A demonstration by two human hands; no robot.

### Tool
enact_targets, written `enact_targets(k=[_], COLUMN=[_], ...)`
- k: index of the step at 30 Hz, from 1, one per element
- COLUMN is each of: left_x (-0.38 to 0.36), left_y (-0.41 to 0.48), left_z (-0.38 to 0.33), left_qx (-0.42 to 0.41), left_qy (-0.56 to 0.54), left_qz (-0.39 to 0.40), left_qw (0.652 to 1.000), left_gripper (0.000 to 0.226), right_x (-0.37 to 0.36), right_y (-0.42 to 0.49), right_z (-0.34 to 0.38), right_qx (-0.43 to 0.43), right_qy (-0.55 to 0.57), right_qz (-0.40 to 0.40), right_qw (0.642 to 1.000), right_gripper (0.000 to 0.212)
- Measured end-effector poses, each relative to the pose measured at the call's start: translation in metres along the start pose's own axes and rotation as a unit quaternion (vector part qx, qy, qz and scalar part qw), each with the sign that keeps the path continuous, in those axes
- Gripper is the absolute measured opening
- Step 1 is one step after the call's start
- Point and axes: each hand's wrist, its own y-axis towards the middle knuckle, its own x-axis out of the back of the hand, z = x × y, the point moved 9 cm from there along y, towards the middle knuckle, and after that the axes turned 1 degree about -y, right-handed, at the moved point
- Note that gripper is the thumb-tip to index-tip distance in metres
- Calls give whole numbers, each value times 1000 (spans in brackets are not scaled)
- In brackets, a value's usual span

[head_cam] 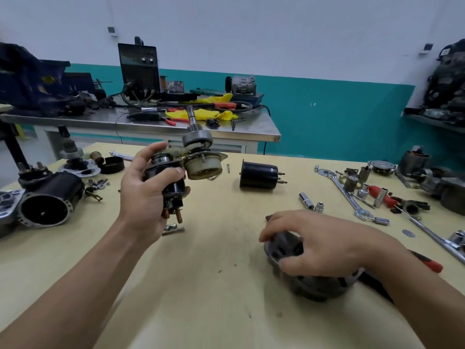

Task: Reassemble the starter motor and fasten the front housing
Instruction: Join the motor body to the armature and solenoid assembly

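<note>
Starter motor subassembly is held in the air left of the black motor case, the left hand wrapped round its solenoid. Nearer than that case, the right hand grips the front housing. Mating and bolting look undone.

Table top: pale wood-look board, matt, scuffed, smudged dark in places.
Solenoid: black painted metal, semi-gloss. Its terminal studs are copper-coloured and dull.
Gear cover: cream plastic, grimy.
Shaft: bare grey steel, smooth.
Front housing: dark cast metal, matt, rough.
Black can, near the far edge: glossy.
Wrench, toward the right edge: bright chrome.
Back bench: brushed steel, with yellow cloth on it.
</note>
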Motion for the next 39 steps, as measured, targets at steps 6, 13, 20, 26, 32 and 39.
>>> enact_targets(k=[6,13,20,26,32,39], left_x=[7,3,5,7,-14,-51], left_y=[3,2,4,0,-15,-42], left_z=[10,26,26,13,-16,-42], left_qx=[40,133,145,74,-31,-151], left_qy=[-70,-196,-241,-133,-67,75], left_qz=[-29,-40,-47,-51,-27,80], left_qw=[996,971,959,987,997,982], left_gripper=[37,29,31,31,40,43], right_x=[70,77,63,64,60,40], right_y=[42,163,192,134,58,30], right_z=[-19,-81,-94,-40,25,29], right_qx=[-53,-167,-157,-20,69,42], right_qy=[0,-116,-92,153,368,469], right_qz=[-206,-86,-84,-201,-225,-274], right_qw=[977,975,980,967,900,839], right_gripper=[56,99,54,54,48,37])
